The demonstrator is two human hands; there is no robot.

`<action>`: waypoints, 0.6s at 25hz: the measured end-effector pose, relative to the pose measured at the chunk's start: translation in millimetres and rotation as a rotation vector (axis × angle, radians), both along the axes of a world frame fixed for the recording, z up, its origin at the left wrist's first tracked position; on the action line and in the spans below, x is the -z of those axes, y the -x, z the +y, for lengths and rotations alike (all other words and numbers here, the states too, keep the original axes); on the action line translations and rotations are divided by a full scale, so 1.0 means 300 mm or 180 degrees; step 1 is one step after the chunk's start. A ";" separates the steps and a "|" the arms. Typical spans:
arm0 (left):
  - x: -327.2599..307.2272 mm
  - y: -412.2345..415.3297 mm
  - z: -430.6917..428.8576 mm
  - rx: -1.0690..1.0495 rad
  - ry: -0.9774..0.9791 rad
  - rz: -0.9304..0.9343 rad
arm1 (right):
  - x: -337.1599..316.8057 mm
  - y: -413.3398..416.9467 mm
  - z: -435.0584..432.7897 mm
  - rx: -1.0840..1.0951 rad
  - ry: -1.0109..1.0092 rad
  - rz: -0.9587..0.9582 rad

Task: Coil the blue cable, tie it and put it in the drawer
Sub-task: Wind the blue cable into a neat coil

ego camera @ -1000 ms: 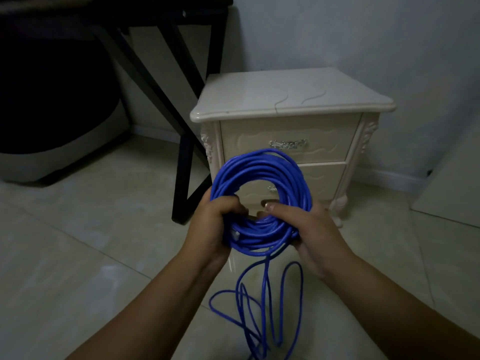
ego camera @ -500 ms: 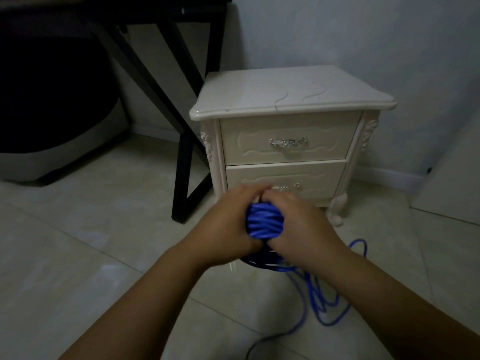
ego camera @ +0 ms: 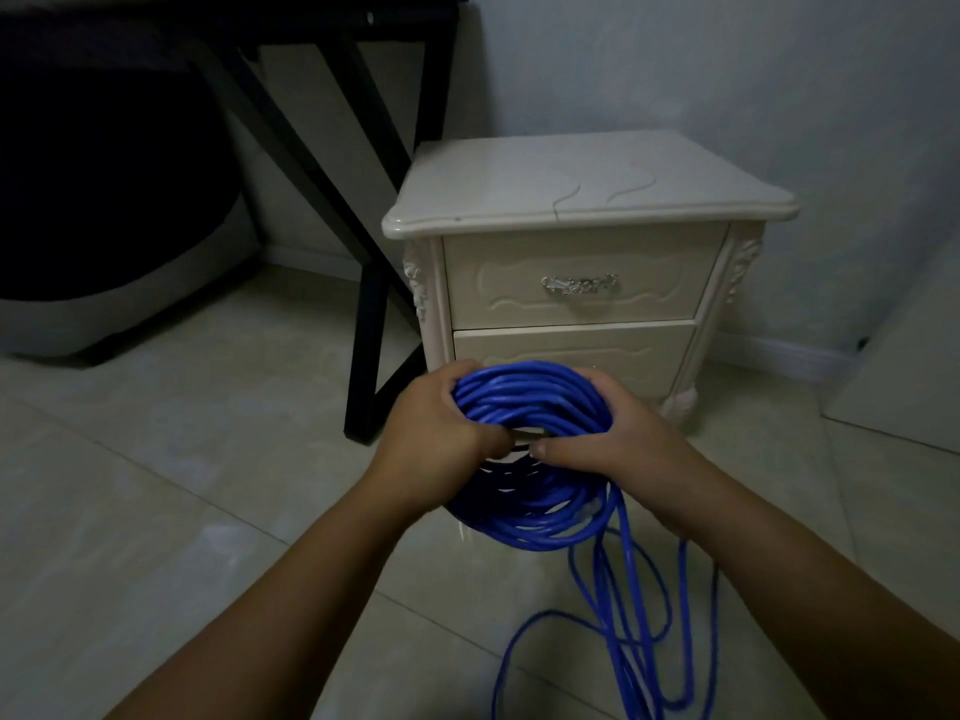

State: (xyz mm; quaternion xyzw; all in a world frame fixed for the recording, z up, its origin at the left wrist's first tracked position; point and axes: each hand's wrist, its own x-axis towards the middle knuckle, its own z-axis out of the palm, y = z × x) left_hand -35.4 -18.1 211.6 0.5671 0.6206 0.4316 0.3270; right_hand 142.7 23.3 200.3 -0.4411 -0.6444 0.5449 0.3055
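Observation:
A thick coil of blue cable [ego camera: 535, 402] hangs in front of me, held between both hands. My left hand [ego camera: 431, 433] grips the coil's left side, fingers curled round the strands. My right hand [ego camera: 618, 444] grips the right side, thumb lying across the centre hole. Loose loops of the same cable trail from the coil down to the tiled floor at the lower right. Behind the coil stands a cream nightstand [ego camera: 587, 200] with two shut drawers; the upper drawer [ego camera: 576, 283] has a silver handle, and the lower drawer [ego camera: 571, 350] is partly hidden by the coil.
A black table frame [ego camera: 363, 324] stands left of the nightstand, with a dark rounded object [ego camera: 104, 200] beneath it. A pale panel [ego camera: 904, 387] leans at the right. Light floor tiles [ego camera: 182, 485] spread around me.
The coil, bunched tight between my hands half a second ago, is spread into a wide ring again. The loose cable has shifted on the floor to the lower right.

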 end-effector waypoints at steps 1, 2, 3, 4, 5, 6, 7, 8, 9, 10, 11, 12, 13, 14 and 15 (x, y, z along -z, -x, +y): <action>-0.001 0.004 0.004 -0.0104 0.0037 -0.0275 | 0.011 0.001 0.002 0.0041 0.0183 0.0317; -0.002 0.008 0.009 -0.0237 0.0067 -0.0585 | 0.022 0.006 0.001 0.0093 0.0415 0.0648; -0.004 0.012 0.015 -0.0376 0.0075 -0.0898 | 0.038 0.014 0.001 0.0156 0.0665 0.0923; -0.006 0.015 0.018 -0.0482 0.0074 -0.1157 | 0.054 0.023 0.002 0.0214 0.0896 0.1112; -0.007 0.015 0.017 -0.0528 0.0071 -0.1329 | 0.066 0.032 0.002 0.0274 0.1080 0.1257; -0.007 0.013 0.014 -0.0535 0.0080 -0.1441 | 0.069 0.039 0.001 0.0314 0.1206 0.1386; -0.003 0.011 0.011 -0.0546 0.0108 -0.1529 | 0.066 0.044 0.001 0.0318 0.1279 0.1506; 0.005 0.009 0.008 -0.0581 0.0162 -0.1629 | 0.062 0.045 0.002 0.0292 0.1319 0.1624; 0.015 0.009 0.006 -0.0626 0.0221 -0.1775 | 0.054 0.043 -0.002 0.0243 0.1330 0.1723; 0.026 0.008 0.005 -0.0671 0.0268 -0.1988 | 0.047 0.041 -0.009 0.0219 0.1312 0.1786; 0.031 0.005 0.005 -0.0724 0.0302 -0.2252 | 0.042 0.044 -0.022 0.0218 0.1211 0.1748; 0.033 0.001 0.006 -0.0790 0.0326 -0.2538 | 0.039 0.054 -0.039 0.0250 0.1008 0.1543; 0.030 -0.006 0.007 -0.0871 0.0334 -0.2770 | 0.042 0.067 -0.055 0.0334 0.0725 0.1230; 0.027 -0.015 0.007 -0.0933 0.0329 -0.2907 | 0.050 0.081 -0.067 0.0480 0.0445 0.0948; 0.022 -0.023 0.005 -0.0953 0.0327 -0.2950 | 0.058 0.093 -0.073 0.0599 0.0266 0.0812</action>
